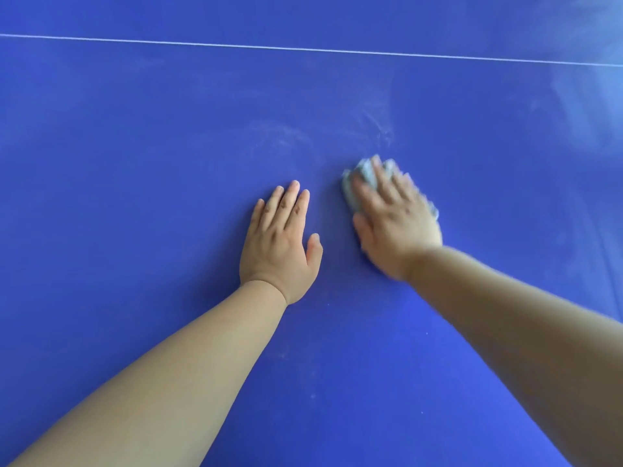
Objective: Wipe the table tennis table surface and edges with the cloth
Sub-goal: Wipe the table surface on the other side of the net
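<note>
The blue table tennis table point(135, 163) fills the whole view. My right hand point(394, 224) lies flat on a crumpled light grey-blue cloth point(362, 178) and presses it onto the surface; the hand is motion-blurred, and most of the cloth is hidden beneath it. My left hand point(281, 244) rests palm down on the table just left of the cloth, fingers straight and together, holding nothing.
A thin white line point(303, 49) crosses the table far ahead of my hands. Pale dusty smears point(381, 126) mark the surface just beyond the cloth, and a brighter glare streak point(593, 96) lies at the far right.
</note>
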`<move>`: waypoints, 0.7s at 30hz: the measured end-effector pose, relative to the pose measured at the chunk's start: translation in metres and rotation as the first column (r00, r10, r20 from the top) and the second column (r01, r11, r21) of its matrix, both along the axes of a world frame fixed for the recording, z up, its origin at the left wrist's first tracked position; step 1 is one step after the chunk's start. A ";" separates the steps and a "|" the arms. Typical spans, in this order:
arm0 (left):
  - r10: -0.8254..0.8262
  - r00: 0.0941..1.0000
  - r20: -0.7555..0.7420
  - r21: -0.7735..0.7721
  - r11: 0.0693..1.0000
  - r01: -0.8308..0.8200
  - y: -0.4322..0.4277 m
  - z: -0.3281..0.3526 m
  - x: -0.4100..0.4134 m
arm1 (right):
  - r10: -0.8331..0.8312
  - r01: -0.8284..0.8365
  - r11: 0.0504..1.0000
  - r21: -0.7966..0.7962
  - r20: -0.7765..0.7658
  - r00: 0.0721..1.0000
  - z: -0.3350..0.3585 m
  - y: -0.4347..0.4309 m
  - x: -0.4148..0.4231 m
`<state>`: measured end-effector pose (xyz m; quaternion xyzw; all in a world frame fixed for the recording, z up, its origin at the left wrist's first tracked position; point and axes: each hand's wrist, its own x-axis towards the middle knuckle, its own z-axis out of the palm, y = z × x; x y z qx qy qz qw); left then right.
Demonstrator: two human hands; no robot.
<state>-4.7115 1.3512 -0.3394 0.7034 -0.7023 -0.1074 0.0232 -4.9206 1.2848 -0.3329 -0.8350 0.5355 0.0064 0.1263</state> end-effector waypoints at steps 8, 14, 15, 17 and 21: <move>-0.008 1.000 -0.003 0.031 0.999 0.008 0.001 0.003 0.001 | 0.338 -0.338 0.941 -0.011 -0.003 0.941 0.000 0.032 -0.043; -0.009 1.000 0.007 0.041 0.999 0.009 0.000 0.002 0.001 | -0.316 0.316 0.949 -0.001 0.054 0.947 -0.003 -0.068 -0.002; -0.012 1.000 0.008 0.050 0.999 0.012 0.000 0.003 0.001 | -0.319 0.319 0.948 0.003 0.050 0.946 -0.003 -0.079 0.002; -0.017 0.999 -0.029 0.052 0.998 0.018 -0.001 0.003 0.002 | -0.259 0.260 0.966 -0.004 0.037 0.965 -0.001 -0.094 0.006; 0.047 0.988 -0.150 -0.033 0.998 -0.052 -0.053 0.010 0.013 | -0.137 0.137 0.990 -0.014 0.028 0.990 -0.001 -0.113 0.007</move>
